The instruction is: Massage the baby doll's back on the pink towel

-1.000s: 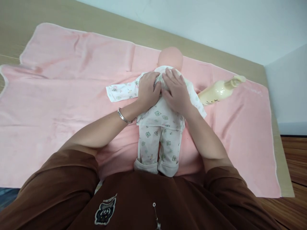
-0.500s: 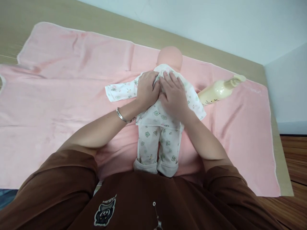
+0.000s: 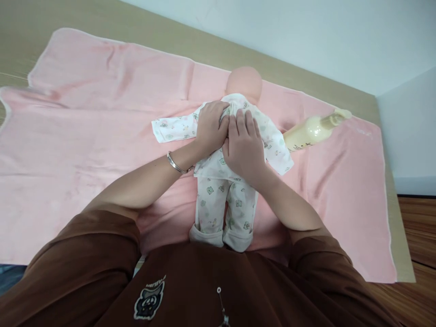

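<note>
A baby doll [image 3: 244,81] lies face down, its bald head away from me. It wears a white printed top [image 3: 211,165] and matching trousers [image 3: 211,204] with turned-up cuffs. My left hand [image 3: 211,125] rests on the left of its upper back, fingers lying over the cloth near the shoulder. Flat on the middle of the back lies my right hand [image 3: 244,147], fingers stretched toward the head. The two hands touch near the thumbs. Both sleeves of the top spread out to the sides.
Under the doll is a creased pink blanket [image 3: 102,159] spread over a wooden table [image 3: 289,68]. A pale yellow pump bottle [image 3: 311,131] lies on its side just right of the doll's sleeve. A white wall [image 3: 306,36] stands behind the table.
My right hand has slid a little down the doll's back, toward me. My left hand keeps its place on the doll, and the whole view has shifted slightly.
</note>
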Demonstrator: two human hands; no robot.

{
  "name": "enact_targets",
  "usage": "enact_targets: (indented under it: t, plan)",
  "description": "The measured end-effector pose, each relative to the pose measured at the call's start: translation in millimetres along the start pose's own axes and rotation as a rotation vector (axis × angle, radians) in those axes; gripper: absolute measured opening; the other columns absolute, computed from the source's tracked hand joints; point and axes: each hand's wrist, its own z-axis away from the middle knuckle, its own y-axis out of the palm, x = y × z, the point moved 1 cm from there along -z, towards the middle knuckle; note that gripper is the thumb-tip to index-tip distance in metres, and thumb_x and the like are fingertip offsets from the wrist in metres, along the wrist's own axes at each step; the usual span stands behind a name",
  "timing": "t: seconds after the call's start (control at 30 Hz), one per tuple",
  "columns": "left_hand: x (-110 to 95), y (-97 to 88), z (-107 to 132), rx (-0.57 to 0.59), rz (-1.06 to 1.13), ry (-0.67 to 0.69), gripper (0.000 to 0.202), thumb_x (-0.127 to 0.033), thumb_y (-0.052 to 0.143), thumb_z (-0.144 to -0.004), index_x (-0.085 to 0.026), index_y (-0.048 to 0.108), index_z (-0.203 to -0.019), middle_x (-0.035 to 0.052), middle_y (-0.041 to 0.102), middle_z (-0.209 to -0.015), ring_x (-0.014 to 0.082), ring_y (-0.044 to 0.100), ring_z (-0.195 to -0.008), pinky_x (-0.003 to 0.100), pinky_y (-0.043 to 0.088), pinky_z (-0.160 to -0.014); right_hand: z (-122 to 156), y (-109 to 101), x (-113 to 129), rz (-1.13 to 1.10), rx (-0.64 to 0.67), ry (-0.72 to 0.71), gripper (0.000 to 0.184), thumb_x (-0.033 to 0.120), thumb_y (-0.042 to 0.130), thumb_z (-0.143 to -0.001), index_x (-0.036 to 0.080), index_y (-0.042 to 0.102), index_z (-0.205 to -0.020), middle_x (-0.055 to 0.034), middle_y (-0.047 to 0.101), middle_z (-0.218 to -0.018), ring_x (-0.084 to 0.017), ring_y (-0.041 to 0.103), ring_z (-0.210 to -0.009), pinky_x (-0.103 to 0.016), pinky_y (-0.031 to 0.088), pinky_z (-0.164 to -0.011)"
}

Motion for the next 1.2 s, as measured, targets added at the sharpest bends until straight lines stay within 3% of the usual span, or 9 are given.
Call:
enact_targets:
  t: [0.13, 0.27, 0.47, 0.6, 0.67, 0.77, 0.9, 1.03, 1.2]
  plan:
    - [0.1, 0.4, -0.6, -0.017, -0.011, 0.006, 0.034, -0.042, 0.038, -0.106, -0.026, 0.063, -0.124, 0.0124, 0.073, -0.129, 0.0306, 0.066, -0.126, 0.051, 0.051, -0.116, -21.9, -0.3, -23.4, -0.091, 0.096, 0.019, 0.069, 0.027, 0.042, -0.1, 0.01, 0.039, -0.166, -0.0104, 0.029, -0.18, -0.031, 0.021, -0.171, -0.056, 0.015, -0.143]
    - [-2.0, -0.2, -1.1, -0.013, -0.017, 0.017, 0.032, -0.033, 0.043, -0.102, -0.022, 0.062, -0.125, 0.0137, 0.073, -0.133, 0.031, 0.065, -0.128, 0.051, 0.05, -0.117, -35.3, 0.3, -41.1, -0.109, 0.053, 0.142, 0.076, 0.037, 0.042, -0.102, 0.006, 0.027, -0.17, -0.0146, 0.022, -0.182, -0.036, 0.015, -0.172, -0.06, 0.018, -0.141]
    - [-2.4, -1.6, -1.3, -0.018, -0.051, 0.04, 0.031, -0.027, 0.044, -0.1, -0.022, 0.062, -0.124, 0.0139, 0.073, -0.129, 0.03, 0.066, -0.124, 0.049, 0.051, -0.114, -6.4, 3.1, -8.9, -0.025, -0.009, 0.151, 0.07, 0.033, 0.04, -0.103, -0.001, 0.035, -0.164, -0.0273, 0.03, -0.176, -0.043, 0.025, -0.168, -0.066, 0.023, -0.137]
    - [-1.4, -1.5, -2.5, -0.016, -0.068, 0.069, 0.034, -0.026, 0.041, -0.097, -0.019, 0.063, -0.122, 0.0154, 0.074, -0.124, 0.0312, 0.066, -0.118, 0.052, 0.054, -0.109, 3.7, 4.8, 5.3, -0.017, -0.033, 0.014, 0.066, 0.026, 0.04, -0.1, 0.006, 0.041, -0.163, -0.0184, 0.035, -0.176, -0.039, 0.025, -0.169, -0.063, 0.018, -0.14]
    - [-0.3, 0.0, -3.9, -0.011, -0.076, 0.065, 0.036, -0.029, 0.038, -0.099, -0.019, 0.064, -0.122, 0.0161, 0.074, -0.122, 0.0319, 0.066, -0.117, 0.052, 0.054, -0.107, -4.7, 5.6, -4.1, -0.051, -0.007, -0.021, 0.065, 0.023, 0.04, -0.098, 0.009, 0.045, -0.161, -0.0126, 0.037, -0.176, -0.033, 0.026, -0.169, -0.058, 0.016, -0.143]
    - [4.1, 3.9, -6.8, 0.023, -0.085, 0.044, 0.043, -0.045, 0.033, -0.107, -0.022, 0.062, -0.128, 0.0171, 0.071, -0.126, 0.0338, 0.064, -0.124, 0.054, 0.049, -0.114, -26.0, 9.1, -33.8, -0.151, 0.013, -0.033, 0.064, 0.022, 0.038, -0.095, 0.01, 0.053, -0.156, -0.0073, 0.045, -0.172, -0.023, 0.034, -0.167, -0.046, 0.021, -0.144]
    - [13.8, 8.7, -10.7, 0.087, -0.052, 0.068, 0.061, -0.064, 0.034, -0.106, -0.022, 0.057, -0.144, 0.0196, 0.065, -0.142, 0.038, 0.059, -0.137, 0.059, 0.042, -0.123, -42.1, 16.7, -67.6, -0.266, -0.191, 0.083, 0.06, 0.029, 0.021, -0.104, 0.017, 0.06, -0.148, -0.0034, 0.057, -0.164, -0.013, 0.048, -0.157, -0.036, 0.033, -0.138]
    - [19.5, 10.1, -13.1, 0.097, -0.012, 0.089, 0.064, -0.067, 0.036, -0.105, -0.023, 0.058, -0.145, 0.019, 0.063, -0.147, 0.0386, 0.056, -0.142, 0.06, 0.038, -0.128, -37.9, 17.1, -67.7, -0.276, -0.214, 0.135, 0.056, 0.027, 0.028, -0.103, 0.012, 0.059, -0.147, -0.0073, 0.058, -0.163, -0.021, 0.051, -0.154, -0.044, 0.035, -0.138]
    - [4.7, 2.4, -13.5, 0.131, -0.074, 0.073, 0.052, -0.05, 0.043, -0.106, -0.017, 0.062, -0.141, 0.0204, 0.067, -0.142, 0.0395, 0.059, -0.138, 0.061, 0.041, -0.126, -35.0, 5.5, -54.9, -0.282, -0.198, 0.281, 0.048, 0.023, 0.039, -0.103, 0.005, 0.058, -0.144, -0.0181, 0.065, -0.151, -0.028, 0.057, -0.143, -0.042, 0.043, -0.129]
